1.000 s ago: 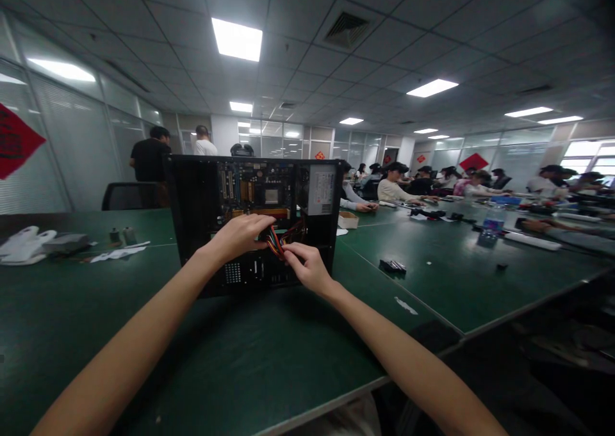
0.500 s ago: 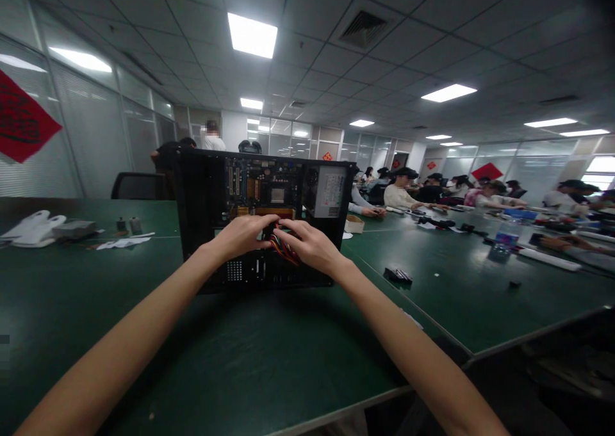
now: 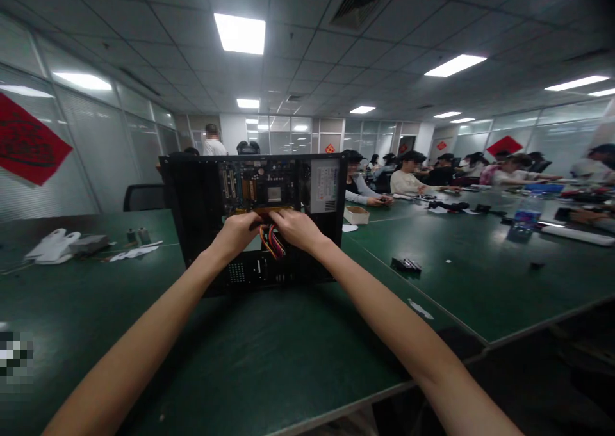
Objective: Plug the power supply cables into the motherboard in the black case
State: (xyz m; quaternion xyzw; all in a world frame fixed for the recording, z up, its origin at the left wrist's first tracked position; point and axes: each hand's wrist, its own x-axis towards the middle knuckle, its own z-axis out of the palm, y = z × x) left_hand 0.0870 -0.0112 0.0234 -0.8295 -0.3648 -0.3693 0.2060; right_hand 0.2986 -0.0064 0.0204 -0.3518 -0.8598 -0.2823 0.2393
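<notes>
An open black computer case point(image 3: 196, 212) stands upright on the green table, its inside facing me. Within it show the motherboard point(image 3: 259, 181) and, at the upper right, a power supply point(image 3: 324, 189). A bundle of coloured power cables point(image 3: 275, 245) hangs down between my hands. My right hand point(image 3: 296, 230) is closed around the upper part of this bundle, just below the motherboard. Beside it, my left hand point(image 3: 237, 234) is closed too, fingertips at the cables; the tips are partly hidden, so what they pinch cannot be made out.
On the left lie a white plastic bag point(image 3: 55, 245), a grey box point(image 3: 89, 244) and papers point(image 3: 134, 253). To the right are a black part point(image 3: 406, 265), a small open box point(image 3: 356, 214) and a plastic bottle point(image 3: 526, 213). Several people sit along the far tables.
My hands have moved slightly left and the fingers have turned inward at the motherboard's lower edge. The cables now hang lower between them. The camera view has turned a little.
</notes>
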